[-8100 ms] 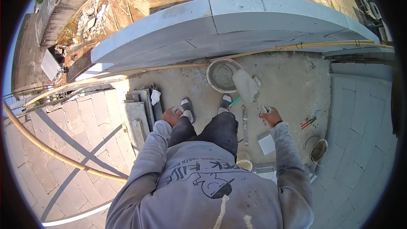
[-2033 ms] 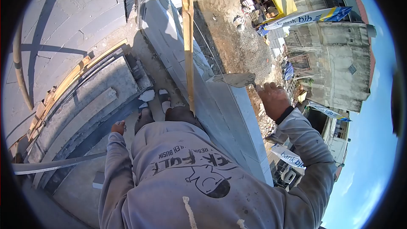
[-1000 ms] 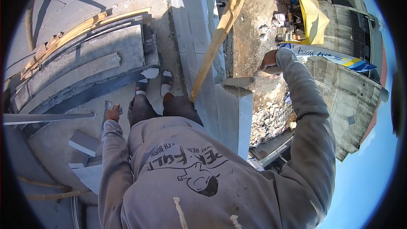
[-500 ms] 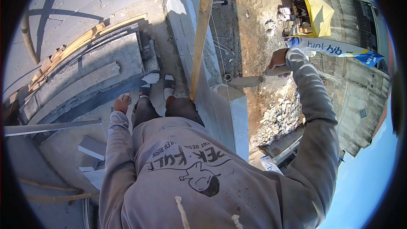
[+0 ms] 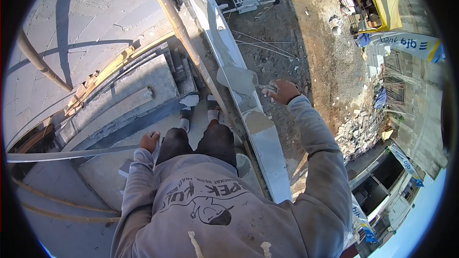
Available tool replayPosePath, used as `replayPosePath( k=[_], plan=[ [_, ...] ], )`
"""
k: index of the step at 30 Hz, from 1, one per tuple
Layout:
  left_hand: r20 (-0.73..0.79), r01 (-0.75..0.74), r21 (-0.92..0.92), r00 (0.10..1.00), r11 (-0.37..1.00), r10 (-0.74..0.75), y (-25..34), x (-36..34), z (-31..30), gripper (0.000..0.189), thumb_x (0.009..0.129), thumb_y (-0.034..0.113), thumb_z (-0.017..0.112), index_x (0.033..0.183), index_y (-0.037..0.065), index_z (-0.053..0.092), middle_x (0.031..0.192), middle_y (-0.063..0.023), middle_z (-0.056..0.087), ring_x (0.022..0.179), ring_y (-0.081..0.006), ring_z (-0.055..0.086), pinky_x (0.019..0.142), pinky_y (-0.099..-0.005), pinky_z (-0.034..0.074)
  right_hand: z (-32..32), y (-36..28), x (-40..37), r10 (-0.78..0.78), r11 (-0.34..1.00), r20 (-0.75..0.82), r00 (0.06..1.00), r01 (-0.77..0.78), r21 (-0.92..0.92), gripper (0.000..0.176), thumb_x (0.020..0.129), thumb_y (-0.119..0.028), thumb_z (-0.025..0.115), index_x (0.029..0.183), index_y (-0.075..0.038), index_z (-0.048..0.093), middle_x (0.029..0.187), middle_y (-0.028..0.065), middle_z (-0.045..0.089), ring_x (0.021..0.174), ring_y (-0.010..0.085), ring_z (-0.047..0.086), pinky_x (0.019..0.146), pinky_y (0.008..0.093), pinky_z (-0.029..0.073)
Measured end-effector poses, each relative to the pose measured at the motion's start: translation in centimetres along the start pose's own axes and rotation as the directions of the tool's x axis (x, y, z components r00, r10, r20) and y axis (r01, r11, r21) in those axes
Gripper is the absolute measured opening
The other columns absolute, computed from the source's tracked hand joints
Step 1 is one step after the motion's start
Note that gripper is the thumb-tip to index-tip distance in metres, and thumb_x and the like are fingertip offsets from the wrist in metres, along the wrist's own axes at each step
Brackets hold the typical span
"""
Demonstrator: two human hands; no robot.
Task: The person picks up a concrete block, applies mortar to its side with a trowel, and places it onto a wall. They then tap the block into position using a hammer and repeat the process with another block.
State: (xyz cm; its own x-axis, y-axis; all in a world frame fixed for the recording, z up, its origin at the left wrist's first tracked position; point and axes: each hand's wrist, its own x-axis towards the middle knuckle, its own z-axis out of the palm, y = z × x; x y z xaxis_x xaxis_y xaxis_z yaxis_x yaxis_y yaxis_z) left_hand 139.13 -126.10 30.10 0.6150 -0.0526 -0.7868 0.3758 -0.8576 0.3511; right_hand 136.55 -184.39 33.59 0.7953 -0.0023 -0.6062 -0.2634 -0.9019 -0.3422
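A trowel with a broad, mortar-grey blade (image 5: 237,80) is in my right hand (image 5: 283,91), fingers wrapped round its handle. The blade overlaps the top of a narrow white block wall (image 5: 270,157), which carries grey mortar (image 5: 258,122) in patches. Further along the wall, a streak of mortar runs away from me. My left hand (image 5: 149,141) hangs beside my thigh, its fingers curled in with nothing visible in them. A long metal bar (image 5: 71,155) reaches close to the left wrist.
A wooden pole (image 5: 184,33) slants up alongside the wall. Stacked grey slabs (image 5: 138,79) and timber strips (image 5: 112,57) lie left of my feet. Beyond the wall, the ground drops away to rubble (image 5: 358,131) and a yellow tarp (image 5: 382,0). Bamboo poles (image 5: 71,212) cross at lower left.
My right hand has swung in from the far right, bringing the trowel over the wall top. The view has turned and shifted; my left hand stays low at my side.
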Motion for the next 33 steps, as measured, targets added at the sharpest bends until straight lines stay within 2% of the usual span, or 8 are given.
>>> replayPosePath(
  k=[4,6,13,20,22,26,30,33],
  plan=[
    [0.079,0.066,0.138,0.994,0.988,-0.078,3.0,0.2,-0.2,0.042,0.083,0.039,0.051,0.097,0.001,0.064,0.086,-0.0146,0.065,0.083,-0.0291,0.061,0.078,-0.0358,0.044,1.7,1.7,-0.7,-0.020,0.999,-0.091,0.996,0.016,-0.047,0.055,0.081,-0.057,0.051,0.104,-0.008,0.058,0.090,0.0164,0.063,0.085,0.0341,0.061,0.076,0.0431,0.047],
    [-0.023,-0.081,0.008,0.996,0.997,0.081,3.5,1.5,0.0,0.042,0.084,0.038,0.051,0.099,0.001,0.063,0.088,-0.0138,0.065,0.084,-0.0274,0.061,0.077,-0.0344,0.044,1.2,2.7,-2.0,0.007,0.999,-0.085,0.996,-0.011,-0.050,0.054,0.081,-0.057,0.051,0.104,-0.008,0.057,0.092,0.0159,0.063,0.085,0.0339,0.061,0.076,0.0427,0.047],
    [-0.035,-0.173,-0.048,0.985,0.984,0.172,11.9,0.8,-0.6,0.039,0.085,0.035,0.052,0.100,0.000,0.062,0.078,-0.0071,0.062,0.075,-0.0161,0.057,0.071,-0.0284,0.043,-1.7,4.4,-7.4,0.241,0.962,-0.110,0.964,-0.253,-0.108,0.055,0.080,-0.056,0.053,0.104,-0.006,0.058,0.095,0.0178,0.063,0.090,0.0339,0.060,0.078,0.0424,0.047],
    [0.068,-0.135,-0.123,0.987,0.983,0.144,7.0,2.0,1.4,0.039,0.085,0.035,0.052,0.098,0.000,0.062,0.076,-0.0070,0.062,0.074,-0.0163,0.058,0.070,-0.0289,0.043,-2.9,4.9,-7.7,0.257,0.962,0.026,0.966,-0.259,0.087,0.068,0.079,-0.059,0.052,0.116,-0.003,0.054,0.105,0.0244,0.060,0.099,0.0386,0.057,0.086,0.0427,0.044],
    [0.099,-0.088,-0.165,0.989,0.982,0.105,3.2,3.8,2.1,0.039,0.088,0.031,0.055,0.105,-0.004,0.058,0.086,-0.0066,0.062,0.077,-0.0141,0.058,0.071,-0.0270,0.047,-5.0,4.2,-8.8,0.149,0.987,-0.070,0.986,-0.144,0.068,0.064,0.079,-0.055,0.055,0.113,-0.002,0.055,0.102,0.0256,0.060,0.097,0.0395,0.057,0.085,0.0436,0.043],
    [0.113,0.023,-0.244,0.994,0.970,0.005,1.2,4.9,2.7,0.040,0.088,0.030,0.055,0.107,-0.005,0.057,0.090,-0.0086,0.062,0.079,-0.0158,0.059,0.072,-0.0280,0.048,-14.7,-3.8,-11.0,0.171,0.980,0.247,0.954,-0.191,0.062,0.054,0.077,-0.043,0.064,0.108,0.000,0.055,0.093,0.0223,0.062,0.087,0.0320,0.060,0.078,0.0400,0.046],
    [0.027,-0.058,-0.340,0.997,0.938,0.071,2.3,5.1,3.9,0.039,0.086,0.035,0.055,0.099,-0.002,0.063,0.079,-0.0062,0.064,0.069,-0.0144,0.059,0.063,-0.0279,0.045,-18.4,-10.1,-11.2,0.318,0.929,0.463,0.827,-0.368,0.020,0.046,0.077,-0.034,0.067,0.104,0.002,0.057,0.085,0.0180,0.063,0.076,0.0262,0.060,0.071,0.0359,0.047],
    [0.018,-0.094,-0.376,0.994,0.922,0.109,3.7,5.0,3.5,0.039,0.086,0.034,0.055,0.100,-0.002,0.062,0.081,-0.0067,0.064,0.072,-0.0148,0.060,0.065,-0.0277,0.046,-16.5,-9.4,-9.5,0.252,0.968,0.480,0.840,-0.221,-0.122,0.045,0.075,-0.035,0.066,0.102,0.000,0.060,0.086,0.0156,0.064,0.077,0.0280,0.062,0.072,0.0371,0.047]
  ],
)
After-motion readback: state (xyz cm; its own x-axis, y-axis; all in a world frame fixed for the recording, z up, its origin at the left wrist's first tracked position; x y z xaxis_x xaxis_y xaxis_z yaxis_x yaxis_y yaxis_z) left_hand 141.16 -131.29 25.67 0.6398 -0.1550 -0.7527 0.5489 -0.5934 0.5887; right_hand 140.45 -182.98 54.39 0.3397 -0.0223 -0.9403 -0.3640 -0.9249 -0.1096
